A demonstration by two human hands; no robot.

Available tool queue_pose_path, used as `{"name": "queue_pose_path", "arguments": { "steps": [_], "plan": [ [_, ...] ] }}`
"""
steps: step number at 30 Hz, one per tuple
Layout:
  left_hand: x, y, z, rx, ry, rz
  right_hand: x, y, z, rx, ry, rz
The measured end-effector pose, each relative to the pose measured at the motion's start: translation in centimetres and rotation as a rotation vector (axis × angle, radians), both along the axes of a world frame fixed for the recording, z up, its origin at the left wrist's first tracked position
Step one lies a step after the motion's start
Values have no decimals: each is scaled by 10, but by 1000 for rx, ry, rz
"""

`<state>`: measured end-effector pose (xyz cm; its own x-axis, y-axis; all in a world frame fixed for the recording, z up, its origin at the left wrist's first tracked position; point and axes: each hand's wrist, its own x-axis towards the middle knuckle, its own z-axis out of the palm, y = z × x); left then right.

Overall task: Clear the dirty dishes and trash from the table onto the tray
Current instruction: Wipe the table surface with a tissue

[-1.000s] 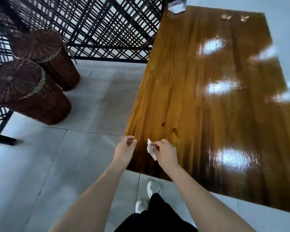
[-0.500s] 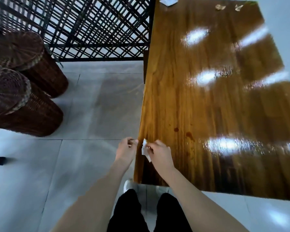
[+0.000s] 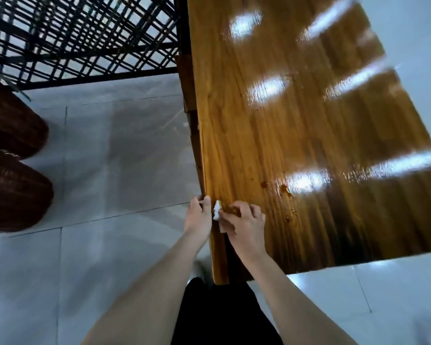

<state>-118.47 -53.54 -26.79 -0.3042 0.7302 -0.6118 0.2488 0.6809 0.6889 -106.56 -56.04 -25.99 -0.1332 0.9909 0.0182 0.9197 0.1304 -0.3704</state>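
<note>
A small white crumpled tissue point(image 3: 217, 213) sits pinched in the fingers of my right hand point(image 3: 244, 224), just over the near left edge of the glossy wooden table point(image 3: 296, 125). My left hand point(image 3: 199, 217) hovers at that table edge right beside the tissue, its fingers curled and its thumb close to the paper; whether it touches the tissue is unclear. Reddish-brown sauce drops point(image 3: 283, 190) stain the tabletop to the right of my hands. No tray or dishes appear in the head view.
Two dark wicker baskets point(image 3: 13, 185) stand on the grey tiled floor at the left. A black metal lattice screen point(image 3: 85, 38) rises behind them, against the table's far left side. My dark-trousered legs point(image 3: 224, 314) are below the table corner.
The view has swung so the table now tilts right and the far scraps left the frame. My hands stay together at the table edge, the right still pinching the tissue.
</note>
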Motion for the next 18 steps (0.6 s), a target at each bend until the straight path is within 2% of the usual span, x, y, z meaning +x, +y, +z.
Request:
{"name": "queue_pose_path", "arguments": {
  "steps": [9,13,18],
  "plan": [
    [13,52,-7,-22,101,47,-5,86,-20,144,48,-57],
    [15,49,-14,71,127,60,-6,117,-25,185,82,-80],
    [16,49,-13,51,119,57,-10,133,-20,109,59,-78]
  ]
}}
